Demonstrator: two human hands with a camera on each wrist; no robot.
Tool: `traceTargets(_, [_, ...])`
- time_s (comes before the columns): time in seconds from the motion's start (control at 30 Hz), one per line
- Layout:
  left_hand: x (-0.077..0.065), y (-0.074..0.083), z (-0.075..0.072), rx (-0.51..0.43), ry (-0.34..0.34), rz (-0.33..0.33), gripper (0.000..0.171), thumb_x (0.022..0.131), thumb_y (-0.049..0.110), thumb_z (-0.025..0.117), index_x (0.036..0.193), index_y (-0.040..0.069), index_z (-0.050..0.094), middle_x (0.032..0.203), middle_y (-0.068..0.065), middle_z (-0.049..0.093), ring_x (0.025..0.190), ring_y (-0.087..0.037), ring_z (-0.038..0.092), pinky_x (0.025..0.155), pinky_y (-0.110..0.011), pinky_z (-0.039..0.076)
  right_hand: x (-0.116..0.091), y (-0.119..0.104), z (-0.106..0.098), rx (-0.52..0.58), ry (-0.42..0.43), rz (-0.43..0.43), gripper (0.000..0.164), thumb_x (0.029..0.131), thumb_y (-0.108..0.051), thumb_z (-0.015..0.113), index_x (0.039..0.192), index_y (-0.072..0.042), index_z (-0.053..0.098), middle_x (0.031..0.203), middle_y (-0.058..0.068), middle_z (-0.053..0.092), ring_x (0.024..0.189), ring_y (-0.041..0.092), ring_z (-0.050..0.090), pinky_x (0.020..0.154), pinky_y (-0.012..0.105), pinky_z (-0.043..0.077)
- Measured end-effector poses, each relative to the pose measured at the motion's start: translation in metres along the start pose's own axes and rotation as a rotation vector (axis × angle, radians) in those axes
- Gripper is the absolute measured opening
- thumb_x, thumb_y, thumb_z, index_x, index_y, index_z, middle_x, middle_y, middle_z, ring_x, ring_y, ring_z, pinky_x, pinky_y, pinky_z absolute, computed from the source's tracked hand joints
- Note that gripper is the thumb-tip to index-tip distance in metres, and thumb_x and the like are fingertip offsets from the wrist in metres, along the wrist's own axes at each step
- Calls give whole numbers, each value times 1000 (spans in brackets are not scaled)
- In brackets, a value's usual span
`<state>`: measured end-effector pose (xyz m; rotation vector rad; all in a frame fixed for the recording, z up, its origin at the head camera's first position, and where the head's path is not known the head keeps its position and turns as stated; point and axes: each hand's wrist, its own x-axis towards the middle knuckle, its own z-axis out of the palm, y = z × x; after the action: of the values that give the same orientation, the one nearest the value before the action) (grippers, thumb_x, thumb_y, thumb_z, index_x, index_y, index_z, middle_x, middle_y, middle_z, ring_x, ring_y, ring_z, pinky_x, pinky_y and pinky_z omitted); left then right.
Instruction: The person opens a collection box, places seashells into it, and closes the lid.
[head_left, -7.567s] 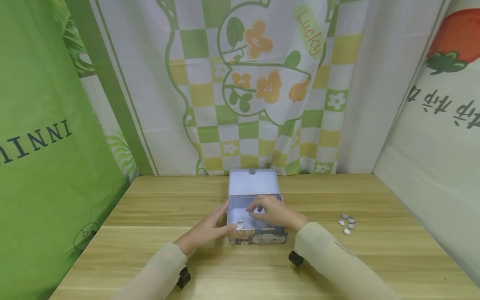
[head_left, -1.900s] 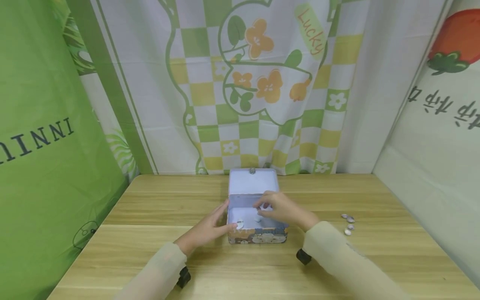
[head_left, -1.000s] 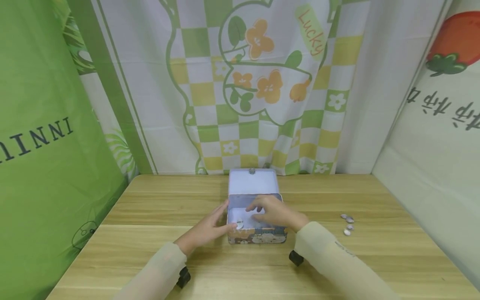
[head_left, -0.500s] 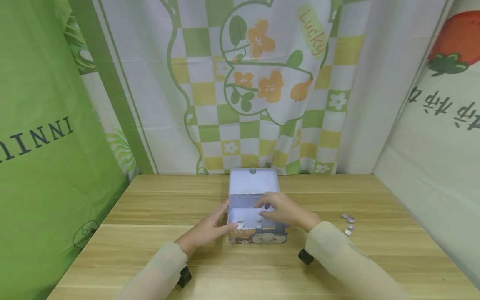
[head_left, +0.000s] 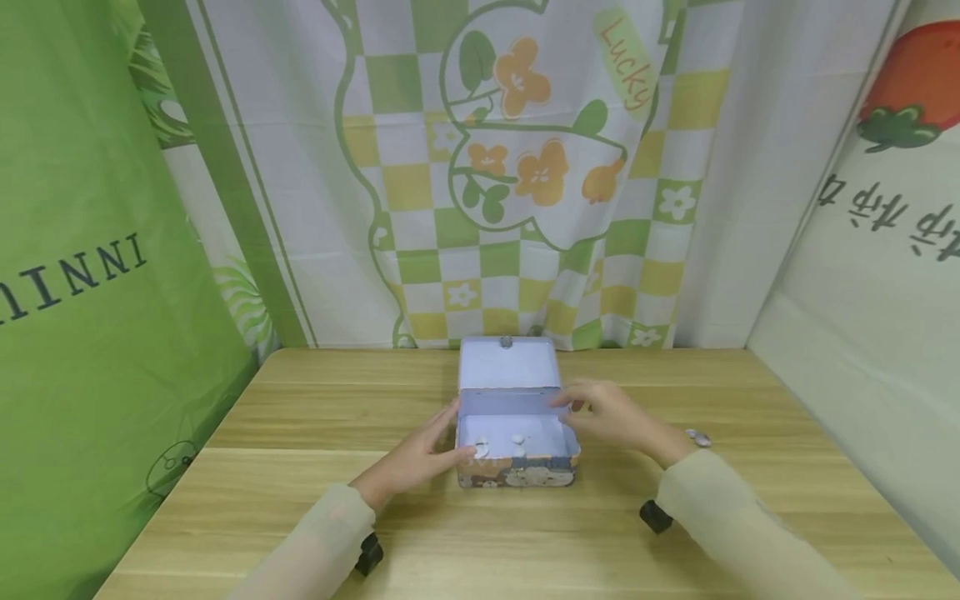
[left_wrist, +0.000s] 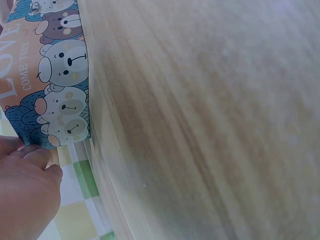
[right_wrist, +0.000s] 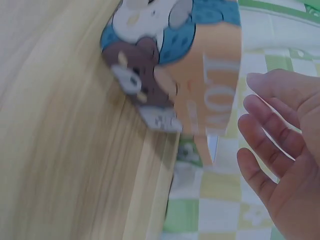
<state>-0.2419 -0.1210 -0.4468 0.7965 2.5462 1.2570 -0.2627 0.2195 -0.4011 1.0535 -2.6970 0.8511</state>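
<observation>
A tin box (head_left: 538, 473) with a bear print stands on the table with its lid (head_left: 507, 364) raised. My left hand (head_left: 412, 462) rests against the box's left side, thumb at the front rim; in the left wrist view its fingers (left_wrist: 37, 156) touch the box's corner. Just above the right rim is my right hand (head_left: 611, 417), and the right wrist view shows its fingers spread loosely with nothing between them. Small pale shells (head_left: 518, 439) lie inside the box. More small shells (head_left: 698, 437) lie on the table beyond my right wrist, partly hidden by the forearm.
The wooden table (head_left: 337, 392) reaches back to a checked curtain (head_left: 480, 267). Green cloth (head_left: 90, 350) hangs at the left, and a pale printed cloth (head_left: 870, 333) at the right.
My right hand has moved out of the box to the right and opened, leaving a shell inside. Fewer shells lie on the table than several seconds ago. The left hand has stayed put.
</observation>
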Motion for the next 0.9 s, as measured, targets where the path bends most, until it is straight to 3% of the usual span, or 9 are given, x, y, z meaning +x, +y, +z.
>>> traceTargets(0.4, [0,0,0,-3,-10,-8,90,99,52,58,163,19,5,167,-7,7,150,-34,13,115,-59,24,-46,36,-37,-20,58,57,21,89,-2,73,109,3,72,109,16,71,88,28,65,76,50,57])
traceTargets(0.67, [0,0,0,-15,-20,-25,91,98,54,58,163,21,4,167,-6,6,150,-32,12,116,-58,24,-79,57,-59,-79,54,217,22,93,-11,71,113,-2,72,113,14,70,93,28,63,75,42,56])
traceTargets(0.9, [0,0,0,-13,-20,-13,91,98,54,58,163,19,5,167,-7,7,150,-34,13,115,-59,25,-98,76,-64,-121,42,252,21,93,-10,71,111,-1,73,109,13,72,91,28,64,74,41,55])
